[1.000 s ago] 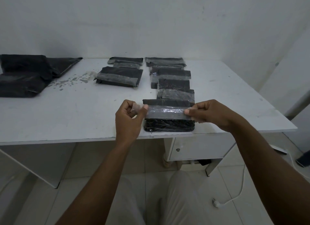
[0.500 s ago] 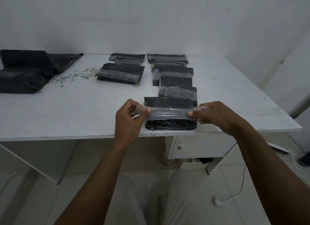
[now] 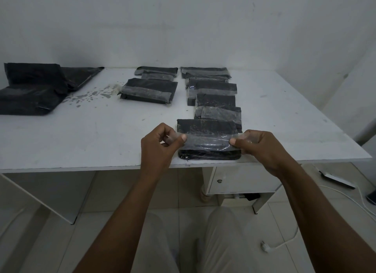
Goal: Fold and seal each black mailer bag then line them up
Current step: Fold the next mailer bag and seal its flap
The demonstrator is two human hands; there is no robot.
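Observation:
A folded black mailer bag [image 3: 205,126] lies at the table's front edge. Across it stretches a strip of clear tape [image 3: 207,141]. My left hand [image 3: 160,146] pinches the strip's left end and my right hand [image 3: 258,148] pinches its right end. Whether the tape touches the bag I cannot tell. Behind this bag runs a column of several taped black mailers [image 3: 215,89] toward the wall. A second, shorter column of taped mailers [image 3: 149,89] lies to its left.
A pile of unfolded black mailer bags [image 3: 30,89] sits at the table's far left. Grey stains [image 3: 91,94] mark the white table [image 3: 81,140]. Below are a cabinet [image 3: 240,179], a white cable with plug [image 3: 264,248] and my legs.
Both hands have kept hold of the tape strip over the front bag. The strip sits slightly lower over the bag, and the camera has tilted a little.

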